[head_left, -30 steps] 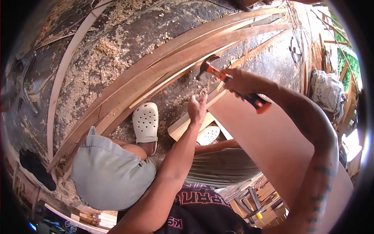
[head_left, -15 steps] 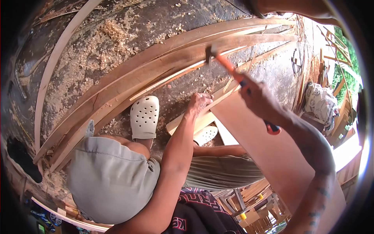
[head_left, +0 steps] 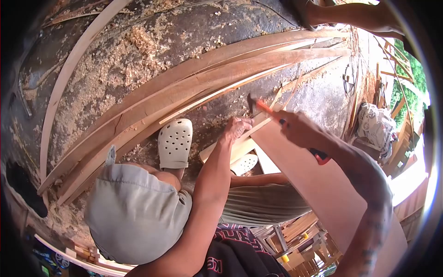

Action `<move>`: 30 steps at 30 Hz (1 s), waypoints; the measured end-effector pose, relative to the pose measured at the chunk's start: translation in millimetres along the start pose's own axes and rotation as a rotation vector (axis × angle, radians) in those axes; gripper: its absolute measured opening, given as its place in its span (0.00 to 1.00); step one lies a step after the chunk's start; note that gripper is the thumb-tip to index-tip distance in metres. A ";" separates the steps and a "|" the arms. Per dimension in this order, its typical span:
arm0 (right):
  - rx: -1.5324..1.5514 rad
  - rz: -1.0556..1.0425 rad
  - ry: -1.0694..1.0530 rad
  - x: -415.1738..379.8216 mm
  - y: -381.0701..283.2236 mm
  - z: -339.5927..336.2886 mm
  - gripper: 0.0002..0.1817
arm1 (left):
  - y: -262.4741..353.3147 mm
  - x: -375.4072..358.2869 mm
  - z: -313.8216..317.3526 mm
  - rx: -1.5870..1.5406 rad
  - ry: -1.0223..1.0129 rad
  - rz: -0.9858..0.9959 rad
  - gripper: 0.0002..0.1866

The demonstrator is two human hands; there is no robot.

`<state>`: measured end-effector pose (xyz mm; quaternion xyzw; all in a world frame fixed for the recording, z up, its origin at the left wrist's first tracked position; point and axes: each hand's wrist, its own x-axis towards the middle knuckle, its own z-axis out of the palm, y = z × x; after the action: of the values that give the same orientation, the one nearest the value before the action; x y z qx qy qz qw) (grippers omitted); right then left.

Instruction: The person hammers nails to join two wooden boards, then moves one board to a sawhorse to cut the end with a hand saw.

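My right hand is wrapped round the handle of a claw hammer with orange and dark parts. The hammer's metal head is just above and right of my left hand. My left hand rests, fingers curled together, at a narrow wooden strip along the end of a wide flat panel. Whatever those fingers pinch is hidden. Beneath the left hand a pale wooden board lies at a slant on the floor. The panel stretches from there past my right forearm.
Long curved planks lie across the floor beyond my feet, among wood shavings. My cream clog stands left of the work. Another person's leg shows at top right. A white sack sits at right.
The hammer has come down with my right hand, its head now lower and closer to the strip. My left hand stays at the strip. The view has shifted slightly.
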<state>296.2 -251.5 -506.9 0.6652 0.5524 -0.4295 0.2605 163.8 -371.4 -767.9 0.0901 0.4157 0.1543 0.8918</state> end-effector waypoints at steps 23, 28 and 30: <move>-0.198 -0.099 0.128 -57.5 -17.7 -64.0 0.29 | -15.5 26.7 35.2 0.914 0.407 0.314 0.22; -0.558 -0.098 0.053 -53.0 -17.3 -76.5 0.35 | 4.5 5.6 40.9 0.800 0.385 0.231 0.26; -0.794 -0.129 0.078 -39.9 -10.5 -74.4 0.34 | -0.7 2.7 37.1 0.723 0.388 0.212 0.23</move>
<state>306.3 -208.1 -434.4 0.4926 0.7256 -0.1727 0.4484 194.1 -372.3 -746.3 0.4086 0.5919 0.1035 0.6870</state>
